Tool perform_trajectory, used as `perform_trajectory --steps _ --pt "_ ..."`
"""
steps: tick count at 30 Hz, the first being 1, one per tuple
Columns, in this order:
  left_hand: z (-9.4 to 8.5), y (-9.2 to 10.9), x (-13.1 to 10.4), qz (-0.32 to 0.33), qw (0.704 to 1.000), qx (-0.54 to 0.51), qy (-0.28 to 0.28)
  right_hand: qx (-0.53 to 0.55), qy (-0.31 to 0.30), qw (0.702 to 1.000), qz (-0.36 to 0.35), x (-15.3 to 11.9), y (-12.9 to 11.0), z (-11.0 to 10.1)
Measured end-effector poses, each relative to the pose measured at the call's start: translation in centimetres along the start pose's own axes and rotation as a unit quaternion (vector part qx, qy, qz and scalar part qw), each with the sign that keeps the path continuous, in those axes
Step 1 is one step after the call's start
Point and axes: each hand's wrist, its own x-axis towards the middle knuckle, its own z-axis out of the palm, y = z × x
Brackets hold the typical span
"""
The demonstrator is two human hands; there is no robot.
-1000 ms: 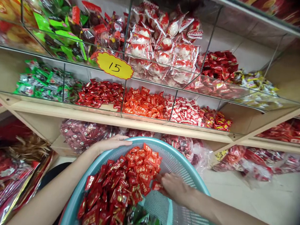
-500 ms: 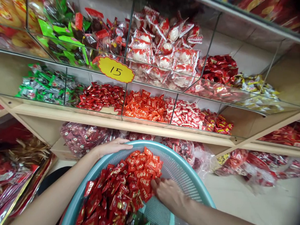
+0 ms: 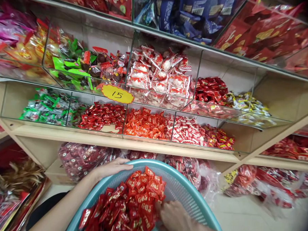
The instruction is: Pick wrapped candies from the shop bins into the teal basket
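The left hand (image 3: pixel 113 169) grips the teal basket (image 3: pixel 152 162). Red wrapped candies (image 3: pixel 129 204) already heap inside it; beside them the right hand (image 3: pixel 174 217) curls, pinching what, I can't tell. What's left doesn't show.

At six o'clock your plastic basket (image 3: pixel 186 190) shows smooth, softly glossy mesh around crinkled, shiny-wrapped red packets (image 3: pixel 124 206), while you face matt, wood-look shelf edging (image 3: pixel 66 137) at eight, a paper-like price tag (image 3: pixel 118 94) at ten and smooth floor tiles (image 3: pixel 241 214) at four.
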Motion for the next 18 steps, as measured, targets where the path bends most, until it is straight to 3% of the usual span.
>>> perform_trajectory --steps 1,2,5,8,10,13,15,18 --pt "0.0 0.0 0.0 -0.001 1.000 -0.002 0.000 -0.003 -0.032 0.999 0.007 0.1 0.4 -1.8" --pt "0.0 0.0 0.0 -0.002 1.000 -0.001 0.001 0.005 -0.027 0.999 0.016 0.3 0.9 -3.8" --pt "0.0 0.0 0.0 -0.008 1.000 0.011 0.012 -0.005 0.077 0.995 0.057 2.4 3.5 -10.0" --pt "-0.1 -0.3 0.1 -0.007 1.000 0.021 0.021 -0.097 0.165 0.977 0.092 6.2 7.1 -14.3" --pt "-0.2 -0.5 0.2 0.000 1.000 0.023 0.019 -0.178 0.173 0.963 0.103 9.0 9.6 -15.7" --pt "-0.2 -0.5 0.2 -0.001 0.998 0.037 0.042 -0.215 0.132 0.958 0.138 12.3 12.6 -16.1" --pt "-0.3 -0.5 0.2 -0.007 0.998 0.044 0.055 -0.212 0.108 0.958 0.160 13.7 13.8 -15.9" --pt "-0.3 -0.4 0.4 -0.012 0.999 0.028 0.031 -0.208 0.098 0.958 0.170 14.5 14.6 -15.4"
